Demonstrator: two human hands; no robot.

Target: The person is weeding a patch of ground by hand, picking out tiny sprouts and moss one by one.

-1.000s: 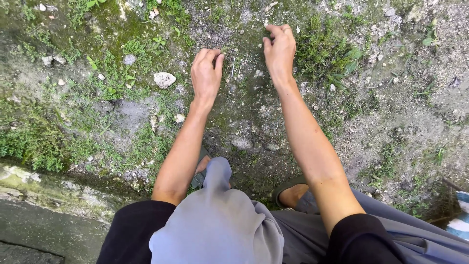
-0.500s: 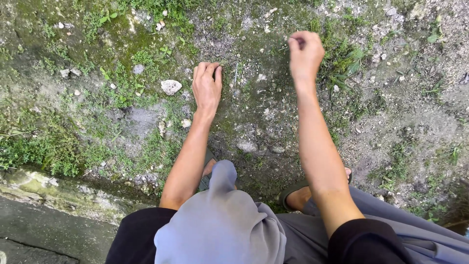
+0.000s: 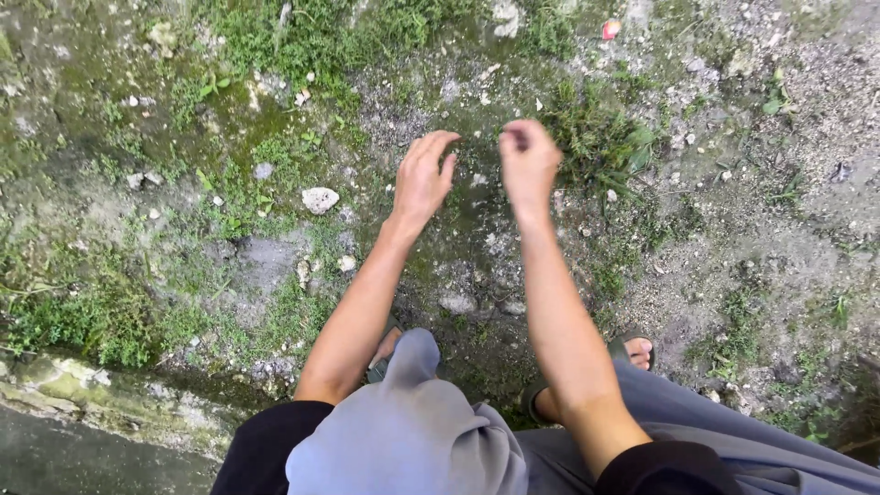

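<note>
Mossy, gravelly ground (image 3: 275,266) lies below us. Our left hand (image 3: 423,179) hovers with fingers loosely spread; our right hand (image 3: 527,163) has fingertips bunched together, contents unclear, just beside a grass tuft (image 3: 600,137). We see a pale stone (image 3: 320,199) left and a small red scrap (image 3: 610,29) at the top.

Left hand (image 3: 423,179) and right hand (image 3: 527,165) side by side, apart, over a bare patch of mossy stony ground (image 3: 472,229). Clump of green grass (image 3: 600,137) just right of the right hand. Pale angular stone (image 3: 320,199) well left of the left hand, small pebbles around it. Grey flat stone (image 3: 456,302) between the forearms, nearer the body. Mossy concrete kerb (image 3: 110,403) at lower left. Sandalled foot (image 3: 632,351) right of the right forearm.
</note>
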